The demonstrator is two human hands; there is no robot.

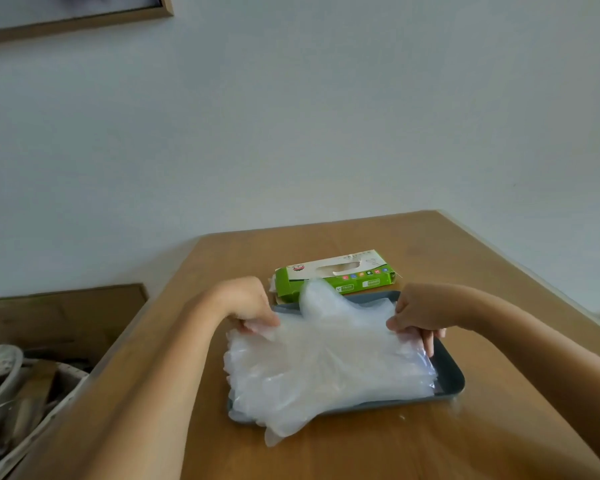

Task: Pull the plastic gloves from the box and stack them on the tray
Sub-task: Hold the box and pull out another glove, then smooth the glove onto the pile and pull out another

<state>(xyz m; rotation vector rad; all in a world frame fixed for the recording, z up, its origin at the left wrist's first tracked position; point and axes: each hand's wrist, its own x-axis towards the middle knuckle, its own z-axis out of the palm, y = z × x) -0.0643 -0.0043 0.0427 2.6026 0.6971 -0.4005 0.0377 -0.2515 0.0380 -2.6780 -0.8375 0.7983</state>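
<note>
1. My left hand [246, 303] and right hand [420, 313] pinched the gloves [326, 362], fingers [428, 337] curled, atop the tray [451, 372].
2. Stacking step, I judged; next needed a flat release, then reaching for the box [336, 275].

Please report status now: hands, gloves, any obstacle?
Left hand and right hand both grip the gloves at far edge. Stack lies on tray, overhanging its near-left corner. Box behind tray, nothing blocking.

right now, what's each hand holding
Left hand: pinching the left edge of the top plastic glove.
Right hand: gripping its right edge.
</note>
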